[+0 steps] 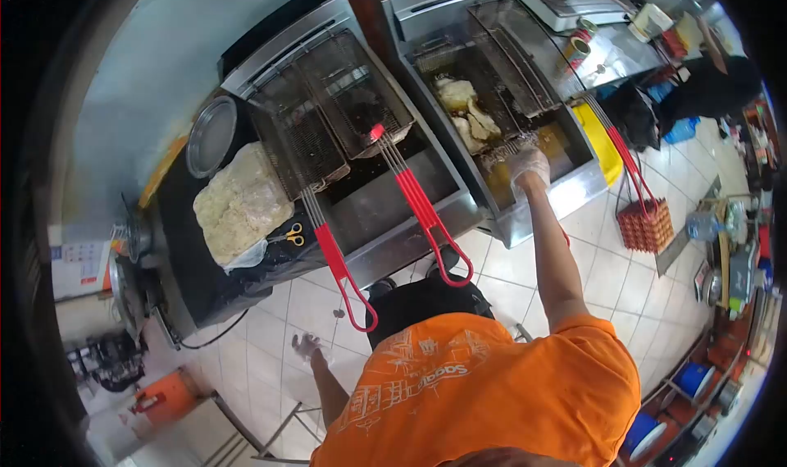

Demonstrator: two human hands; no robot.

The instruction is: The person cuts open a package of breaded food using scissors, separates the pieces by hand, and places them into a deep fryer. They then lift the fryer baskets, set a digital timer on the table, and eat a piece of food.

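My right hand (531,165), in a clear plastic glove, reaches over the front of the right fryer (586,180). Its fingers look closed at the front edge of a wire basket, beside a rough coated piece (497,154); what they grip is hidden. Pale coated pieces (466,110) lie in that basket, above dark oil. Part of a red handle (566,236) shows beside my right forearm. My left hand (307,348), also gloved, hangs low over the tiled floor with its fingers apart, holding nothing.
The left fryer (443,186) bears two baskets with red handles (420,200) jutting out over its front. Left of it are a bag of pale floury stuff (244,200), yellow scissors (288,236) and a metal pan (211,136). Egg trays (645,225) stand on the right.
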